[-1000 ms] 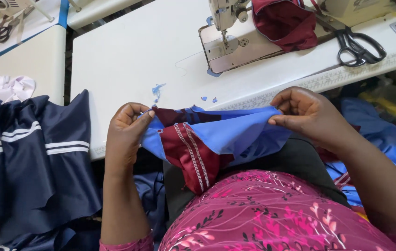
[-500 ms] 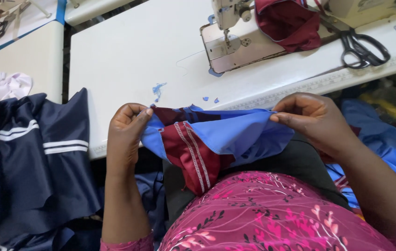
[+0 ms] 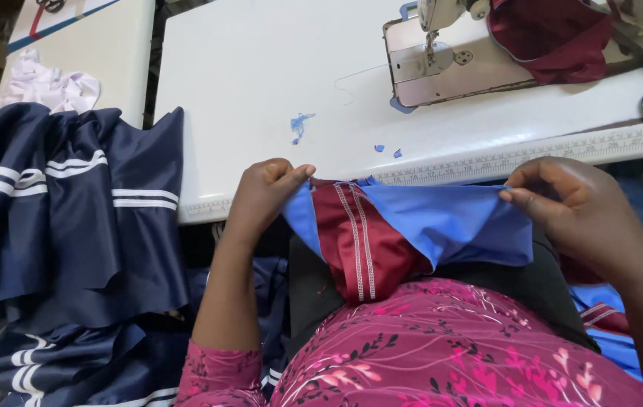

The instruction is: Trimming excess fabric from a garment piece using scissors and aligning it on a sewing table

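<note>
Bright, even light; sharp focus, slight wide-angle edge distortion.

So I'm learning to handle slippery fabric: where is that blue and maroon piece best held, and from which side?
Judging by its pose, pinch the blue and maroon piece at the two ends of its top edge, coming in from the sides. The left hand and right hand each grip a corner there, so the edge runs taut between them while the loose maroon striped part hangs free below.

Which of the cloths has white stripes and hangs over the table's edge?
The navy cloth, at the left. It drapes off the table. The maroon cloth sits at the sewing machine; the blue one is held in both hands.
</note>
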